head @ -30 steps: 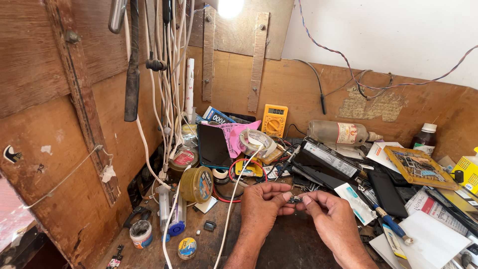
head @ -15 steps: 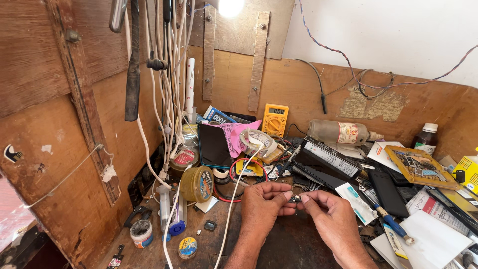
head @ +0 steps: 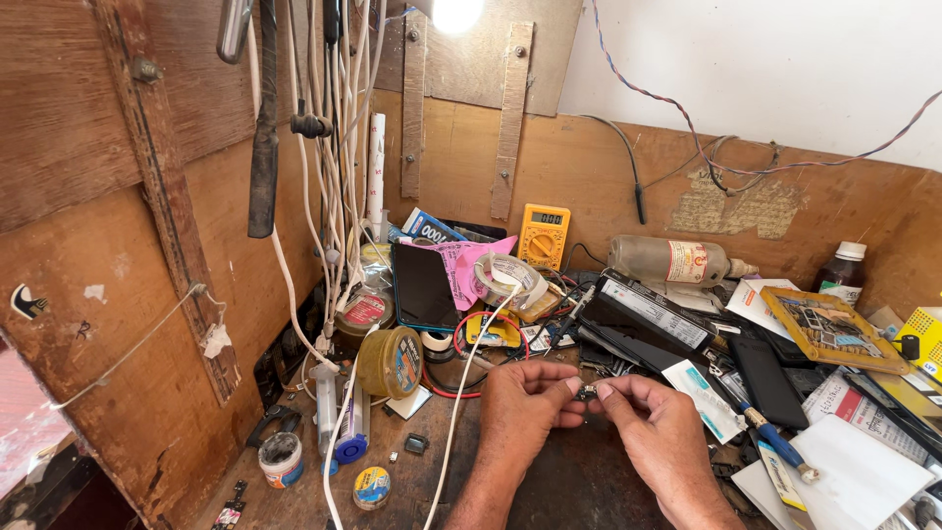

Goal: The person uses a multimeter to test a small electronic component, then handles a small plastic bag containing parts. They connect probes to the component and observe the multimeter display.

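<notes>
Both hands, left and right, pinch one tiny dark part between fingertips, just in front of the yellow meter. Looks light, stiff and easy to drop, so I'd grip its edges.

A tiny dark component is pinched between the fingertips of the left hand and the right hand. It is held just above the dark desk, near the front and slightly right of the middle. Only a small part of it is seen, dark with a faint metallic glint; its exact shape cannot be made out.
</notes>
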Action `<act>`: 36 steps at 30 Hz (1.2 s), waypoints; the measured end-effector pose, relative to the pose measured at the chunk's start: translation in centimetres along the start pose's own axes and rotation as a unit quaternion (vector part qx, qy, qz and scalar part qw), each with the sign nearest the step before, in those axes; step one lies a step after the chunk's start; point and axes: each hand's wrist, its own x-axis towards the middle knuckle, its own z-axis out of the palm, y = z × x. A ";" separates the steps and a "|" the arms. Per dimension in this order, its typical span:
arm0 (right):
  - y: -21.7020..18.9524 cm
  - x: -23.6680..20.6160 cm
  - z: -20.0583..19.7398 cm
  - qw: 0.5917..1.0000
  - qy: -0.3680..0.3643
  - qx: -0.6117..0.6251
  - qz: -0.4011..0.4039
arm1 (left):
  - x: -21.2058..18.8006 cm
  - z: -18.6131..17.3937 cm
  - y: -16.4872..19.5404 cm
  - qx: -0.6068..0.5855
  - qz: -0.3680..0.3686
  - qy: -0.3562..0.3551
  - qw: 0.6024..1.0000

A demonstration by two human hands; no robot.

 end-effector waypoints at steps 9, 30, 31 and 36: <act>0.0 -0.1 0.1 1.000 0.000 0.007 0.010 | 0.0 -0.1 0.0 0.025 -0.007 0.000 1.000; 0.3 0.0 0.1 1.000 -0.006 0.016 -0.009 | 0.1 -0.2 -0.3 0.006 0.005 -0.005 1.000; 0.2 0.0 0.1 1.000 -0.009 0.018 -0.007 | 0.1 -0.1 -0.3 0.006 0.004 -0.006 1.000; 0.1 -0.1 0.1 1.000 -0.013 0.016 0.000 | 0.1 -0.1 -0.3 0.009 -0.002 0.000 1.000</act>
